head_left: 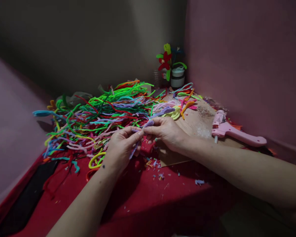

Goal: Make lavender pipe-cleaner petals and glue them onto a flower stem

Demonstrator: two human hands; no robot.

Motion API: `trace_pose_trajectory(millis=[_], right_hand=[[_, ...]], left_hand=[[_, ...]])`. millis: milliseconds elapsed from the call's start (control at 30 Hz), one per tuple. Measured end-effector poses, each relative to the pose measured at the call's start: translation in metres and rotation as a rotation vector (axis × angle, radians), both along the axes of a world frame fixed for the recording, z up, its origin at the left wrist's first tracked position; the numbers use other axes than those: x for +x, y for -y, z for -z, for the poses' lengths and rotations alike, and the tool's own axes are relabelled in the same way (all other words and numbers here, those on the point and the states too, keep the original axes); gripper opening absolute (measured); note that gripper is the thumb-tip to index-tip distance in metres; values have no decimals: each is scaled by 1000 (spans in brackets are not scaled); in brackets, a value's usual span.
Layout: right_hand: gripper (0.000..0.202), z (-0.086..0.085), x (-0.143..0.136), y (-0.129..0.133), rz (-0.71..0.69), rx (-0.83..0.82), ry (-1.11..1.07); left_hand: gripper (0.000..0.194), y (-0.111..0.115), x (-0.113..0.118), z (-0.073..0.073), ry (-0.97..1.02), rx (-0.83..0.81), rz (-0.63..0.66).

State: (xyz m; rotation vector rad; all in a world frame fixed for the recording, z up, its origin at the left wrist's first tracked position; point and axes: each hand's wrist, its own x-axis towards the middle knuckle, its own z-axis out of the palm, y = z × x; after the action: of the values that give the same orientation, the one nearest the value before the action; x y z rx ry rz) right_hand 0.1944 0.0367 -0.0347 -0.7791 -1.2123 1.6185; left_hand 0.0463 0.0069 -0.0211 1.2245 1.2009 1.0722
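Note:
Both my hands meet over the red table cover (148, 200), pinching one purple pipe cleaner (149, 123) between them. My left hand (122, 146) grips its lower part, and a purple end hangs down below the fingers. My right hand (166, 131) holds the upper part with thumb and forefinger, where the purple strand bends toward the pile. Under the hands lies a small red object (148, 147), partly hidden. A big heap of pipe cleaners (101, 115) in green, red, blue, pink and yellow spreads just beyond my hands.
A pink glue gun (233, 131) lies on a brown board (194, 123) at the right. Shaped pipe-cleaner pieces (180, 108) lie on the board's far side. A pipe-cleaner flower (165, 61) stands in a white jar (177, 76) in the corner. Pink walls close in left and right.

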Motion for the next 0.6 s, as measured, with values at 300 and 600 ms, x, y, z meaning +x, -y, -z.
trace_pose_trajectory(millis=[300, 600], right_hand=[[7, 4, -1, -2, -54, -31, -9], [11, 4, 1, -1, -66, 9, 101]], left_hand=[[12, 0, -1, -1, 24, -11, -20], [7, 3, -1, 3, -207, 231, -55]])
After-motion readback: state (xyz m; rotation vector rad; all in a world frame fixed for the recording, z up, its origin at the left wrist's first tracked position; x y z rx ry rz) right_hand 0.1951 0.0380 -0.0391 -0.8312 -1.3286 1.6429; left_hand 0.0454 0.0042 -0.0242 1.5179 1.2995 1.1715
